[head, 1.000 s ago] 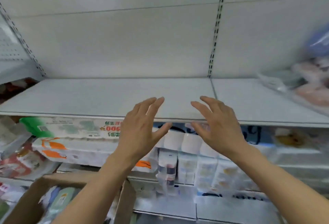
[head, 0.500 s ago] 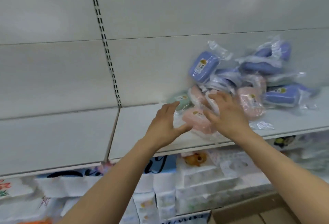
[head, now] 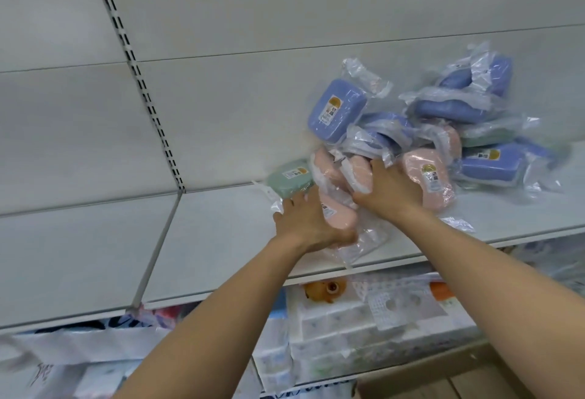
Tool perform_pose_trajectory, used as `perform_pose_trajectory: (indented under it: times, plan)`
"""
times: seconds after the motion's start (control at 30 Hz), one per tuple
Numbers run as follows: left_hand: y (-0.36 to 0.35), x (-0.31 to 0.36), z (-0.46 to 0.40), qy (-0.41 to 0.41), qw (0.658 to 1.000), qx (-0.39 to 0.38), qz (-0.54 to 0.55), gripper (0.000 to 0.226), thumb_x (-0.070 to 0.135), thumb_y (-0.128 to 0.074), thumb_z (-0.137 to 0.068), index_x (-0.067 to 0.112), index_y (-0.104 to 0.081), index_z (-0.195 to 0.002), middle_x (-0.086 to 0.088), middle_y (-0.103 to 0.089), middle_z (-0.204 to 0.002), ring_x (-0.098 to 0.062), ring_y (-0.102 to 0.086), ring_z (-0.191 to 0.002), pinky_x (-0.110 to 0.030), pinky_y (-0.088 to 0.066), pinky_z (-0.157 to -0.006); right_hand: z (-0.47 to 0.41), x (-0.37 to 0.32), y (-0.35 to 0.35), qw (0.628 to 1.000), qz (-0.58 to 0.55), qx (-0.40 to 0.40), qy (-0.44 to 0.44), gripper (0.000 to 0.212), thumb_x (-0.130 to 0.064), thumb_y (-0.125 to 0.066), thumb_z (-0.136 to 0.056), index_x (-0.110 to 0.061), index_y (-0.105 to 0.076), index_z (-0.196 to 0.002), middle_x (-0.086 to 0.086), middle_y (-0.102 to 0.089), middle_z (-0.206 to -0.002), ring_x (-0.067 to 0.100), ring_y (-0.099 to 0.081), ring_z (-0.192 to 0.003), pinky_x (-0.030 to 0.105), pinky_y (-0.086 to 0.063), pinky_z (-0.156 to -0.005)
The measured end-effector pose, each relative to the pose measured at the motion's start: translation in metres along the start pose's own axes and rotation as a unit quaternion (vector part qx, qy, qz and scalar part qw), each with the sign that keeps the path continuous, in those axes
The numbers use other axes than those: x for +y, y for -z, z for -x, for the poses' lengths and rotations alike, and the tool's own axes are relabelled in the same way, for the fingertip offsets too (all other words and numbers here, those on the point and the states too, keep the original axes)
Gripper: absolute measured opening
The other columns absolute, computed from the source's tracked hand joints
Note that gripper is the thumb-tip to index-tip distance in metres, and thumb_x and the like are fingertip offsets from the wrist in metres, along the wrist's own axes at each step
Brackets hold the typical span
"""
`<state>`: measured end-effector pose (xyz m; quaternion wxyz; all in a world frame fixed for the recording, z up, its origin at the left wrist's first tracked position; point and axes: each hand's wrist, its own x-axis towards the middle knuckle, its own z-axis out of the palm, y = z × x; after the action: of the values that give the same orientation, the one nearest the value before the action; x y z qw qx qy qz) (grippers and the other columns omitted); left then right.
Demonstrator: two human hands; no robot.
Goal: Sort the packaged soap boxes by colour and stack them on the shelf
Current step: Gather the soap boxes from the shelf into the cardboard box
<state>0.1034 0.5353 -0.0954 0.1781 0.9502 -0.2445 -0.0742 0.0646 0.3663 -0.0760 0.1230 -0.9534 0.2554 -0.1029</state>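
Half a second ago both hands were only arriving at the pile of soap boxes (head: pixel 411 145); now they are in it, so the sorting has begun with the pink ones. The left hand (head: pixel 308 224) grips a pink box (head: pixel 337 213) at the pile's near edge, thumb curled under it and its loose wrapper trailing toward the front of the shelf (head: pixel 221 240); the right hand (head: pixel 391 189) is curled over a second pink box (head: pixel 361 172) just behind, though how firmly it holds cannot be told, the fingers being buried in plastic. The pile lies jumbled on the right half of the shelf against the back panel (head: pixel 221 113); blue boxes lie on top and to the right, a green box (head: pixel 289 178) sits at the left end touching the pink ones, and another pink box (head: pixel 427 177) lies just right of the right hand. The shelf left of the pile is bare, likely where the first colour stack will go; nothing is stacked yet. The slippery wrappers may drag neighbours along when the pink boxes are lifted.
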Motion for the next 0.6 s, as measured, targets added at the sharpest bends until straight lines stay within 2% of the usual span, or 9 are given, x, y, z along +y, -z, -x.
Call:
perform_pose_trajectory:
  times: [0.1, 0.3, 0.4, 0.5, 0.6]
  plan:
    - [0.008, -0.010, 0.009, 0.001, 1.000, 0.021, 0.005, 0.118, 0.079, -0.068, -0.059, 0.027, -0.017, -0.152, -0.005, -0.032, -0.151, -0.031, -0.031, -0.135, -0.047, -0.033, -0.106, 0.008, -0.002, 0.007, 1.000, 0.023, 0.010, 0.012, 0.068, -0.050, -0.060, -0.083, -0.013, -0.038, -0.136, 0.010, -0.056, -0.127, 0.032, -0.051, -0.119, 0.036, -0.038, -0.074]
    - [0.029, -0.043, 0.037, -0.010, 0.996, 0.091, 0.025, 0.116, 0.080, -0.068, -0.058, 0.028, -0.021, -0.150, -0.001, -0.036, -0.148, -0.026, -0.036, -0.130, -0.042, -0.035, -0.103, 0.047, -0.010, 0.025, 0.998, 0.029, 0.039, 0.036, 0.053, -0.057, -0.054, -0.083, -0.016, -0.051, -0.117, 0.007, -0.065, -0.103, 0.032, -0.060, -0.097, 0.035, -0.041, -0.070]
    - [0.039, -0.058, 0.048, -0.019, 0.990, 0.134, 0.037, 0.110, 0.084, -0.065, -0.055, 0.030, -0.029, -0.144, 0.001, -0.040, -0.143, -0.024, -0.040, -0.124, -0.041, -0.039, -0.099, 0.064, -0.020, 0.036, 0.998, 0.004, 0.037, 0.053, 0.054, -0.053, -0.056, -0.082, -0.020, -0.051, -0.125, 0.008, -0.065, -0.107, 0.032, -0.059, -0.096, 0.036, -0.043, -0.074]
    - [0.048, -0.071, 0.060, -0.027, 0.984, 0.170, 0.043, 0.110, 0.080, -0.068, -0.057, 0.031, -0.025, -0.146, 0.003, -0.037, -0.144, -0.022, -0.038, -0.125, -0.041, -0.036, -0.101, 0.074, -0.035, 0.042, 0.994, -0.058, 0.034, 0.087, 0.049, -0.048, -0.060, -0.082, -0.026, -0.052, -0.125, 0.002, -0.064, -0.108, 0.023, -0.055, -0.089, 0.034, -0.043, -0.075]
    - [0.056, -0.085, 0.073, -0.033, 0.975, 0.212, 0.056, 0.110, 0.077, -0.071, -0.058, 0.032, -0.024, -0.147, 0.004, -0.034, -0.146, -0.020, -0.035, -0.128, -0.041, -0.032, -0.104, 0.078, -0.053, 0.038, 0.983, -0.136, 0.034, 0.121, 0.053, -0.048, -0.062, -0.082, -0.030, -0.050, -0.129, -0.002, -0.063, -0.112, 0.022, -0.060, -0.098, 0.043, -0.053, -0.084]
